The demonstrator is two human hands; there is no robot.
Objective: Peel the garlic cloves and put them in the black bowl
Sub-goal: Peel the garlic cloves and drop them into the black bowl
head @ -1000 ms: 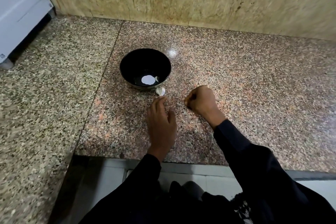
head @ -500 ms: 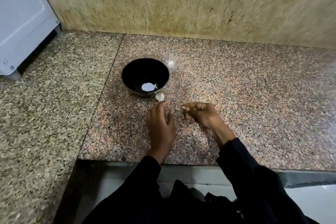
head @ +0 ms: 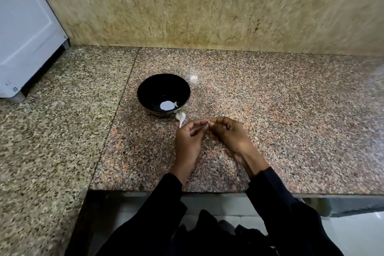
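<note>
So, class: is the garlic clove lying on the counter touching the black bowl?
Cannot tell. In the head view the garlic clove lies right against the near rim of the black bowl, but no gap or contact shows plainly between them.

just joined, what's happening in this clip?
A person is peeling garlic at a granite counter. Both hands meet in front of the black bowl: the left hand and right hand pinch something small between their fingertips, likely a clove, though it is mostly hidden. A garlic piece lies on the counter by the bowl's near rim. A small pale bit sits inside the bowl.
</note>
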